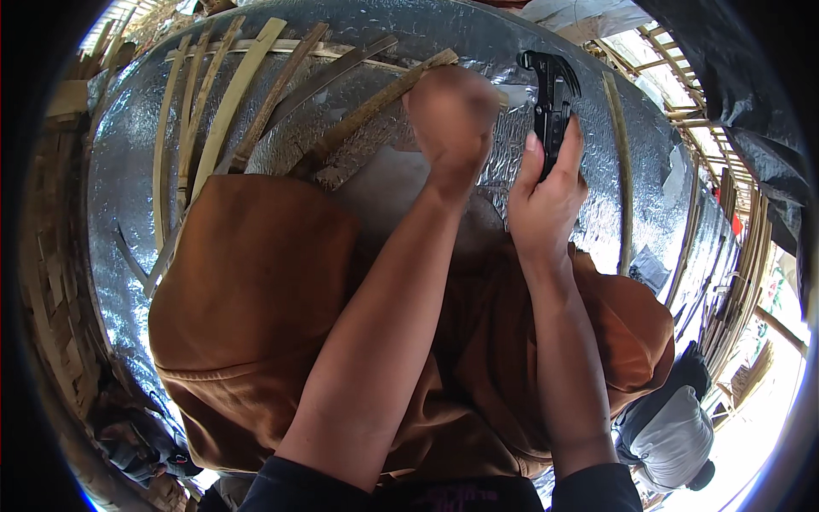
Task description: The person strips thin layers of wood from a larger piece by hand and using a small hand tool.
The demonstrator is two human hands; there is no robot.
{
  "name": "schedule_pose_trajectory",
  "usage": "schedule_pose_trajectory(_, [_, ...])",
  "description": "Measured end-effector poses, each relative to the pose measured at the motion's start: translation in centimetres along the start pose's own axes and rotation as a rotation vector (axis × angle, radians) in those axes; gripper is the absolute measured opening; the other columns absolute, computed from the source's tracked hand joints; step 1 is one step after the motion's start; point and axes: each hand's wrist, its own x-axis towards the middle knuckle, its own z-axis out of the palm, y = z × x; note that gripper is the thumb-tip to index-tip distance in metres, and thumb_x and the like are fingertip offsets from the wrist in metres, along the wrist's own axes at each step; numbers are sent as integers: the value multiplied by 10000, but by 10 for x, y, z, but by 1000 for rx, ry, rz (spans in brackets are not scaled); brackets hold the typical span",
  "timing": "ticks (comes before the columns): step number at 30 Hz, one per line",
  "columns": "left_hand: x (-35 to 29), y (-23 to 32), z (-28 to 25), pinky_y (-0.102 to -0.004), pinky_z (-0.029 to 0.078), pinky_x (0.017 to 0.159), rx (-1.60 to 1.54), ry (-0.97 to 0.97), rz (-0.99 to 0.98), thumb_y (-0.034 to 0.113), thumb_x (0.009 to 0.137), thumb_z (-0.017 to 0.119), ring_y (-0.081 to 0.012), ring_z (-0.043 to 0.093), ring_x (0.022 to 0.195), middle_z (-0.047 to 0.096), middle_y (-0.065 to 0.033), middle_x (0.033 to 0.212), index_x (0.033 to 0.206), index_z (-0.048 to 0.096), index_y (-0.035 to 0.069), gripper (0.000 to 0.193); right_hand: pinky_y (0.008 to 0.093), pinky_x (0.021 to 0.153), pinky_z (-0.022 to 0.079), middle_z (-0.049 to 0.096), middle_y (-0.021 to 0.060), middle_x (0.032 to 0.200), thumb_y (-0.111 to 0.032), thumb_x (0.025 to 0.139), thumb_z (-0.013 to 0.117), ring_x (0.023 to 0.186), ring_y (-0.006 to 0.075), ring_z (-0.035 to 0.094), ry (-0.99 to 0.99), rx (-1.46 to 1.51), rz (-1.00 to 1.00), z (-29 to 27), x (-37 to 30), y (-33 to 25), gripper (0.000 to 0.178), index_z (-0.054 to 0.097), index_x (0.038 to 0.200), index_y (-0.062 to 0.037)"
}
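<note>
A black claw hammer (544, 94) stands head-up in my right hand (550, 188), its thumb and fingers closed round the handle. Just left of it is my left hand (452, 115), curled into a fist; blur covers part of it and its fingertips are hidden. A pale end shows at the fist's right side, but I cannot tell what it is. Beside and behind this hand lies a round-looking bamboo stick (367, 111), slanting from near my knee to the knuckles. Both hands are above the silver foil sheet (358, 26), beyond my brown-clad legs (264, 264).
Several split bamboo strips (235, 102) fan out at the far left, crossing a thin strip. One long strip (621, 171) lies to the right of the hammer. A black plastic sheet (751, 128) hangs at the right, and a grey bundle (678, 435) is at the lower right.
</note>
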Motion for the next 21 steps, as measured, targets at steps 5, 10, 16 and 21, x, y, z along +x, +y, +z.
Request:
schedule_pose_trajectory(5, [-1,-1,-4,-414,419,919,-5,9,-14,158,781,798,-226,640,1032,745,11,941,793,753,126,57,527,600,554,677,314,937,-106,994,581,794,499,689,-186,-14,14,1,-3,4,449,432,1380,69])
schedule_pose_trajectory(10, [1,1,-2,-411,415,935,21,-26,-5,163,780,801,-225,637,1042,743,9,960,794,754,128,60,536,636,555,682,311,950,-113,995,579,813,490,693,-110,-42,17,1,-4,5,443,439,1378,63])
schedule_pose_trajectory(16, [-2,0,-3,-402,411,951,26,-24,-28,172,781,812,-220,637,1041,741,19,970,789,756,130,71,519,628,564,686,303,911,-112,980,605,818,485,699,-67,-7,71,-1,-1,-5,450,451,1373,45])
schedule_pose_trajectory(21, [-2,1,-4,-404,410,959,3,-21,-44,176,783,812,-218,637,1045,743,23,974,786,758,130,71,520,581,554,681,299,866,-121,987,597,779,488,696,-157,-22,57,-4,-1,-2,455,435,1378,46])
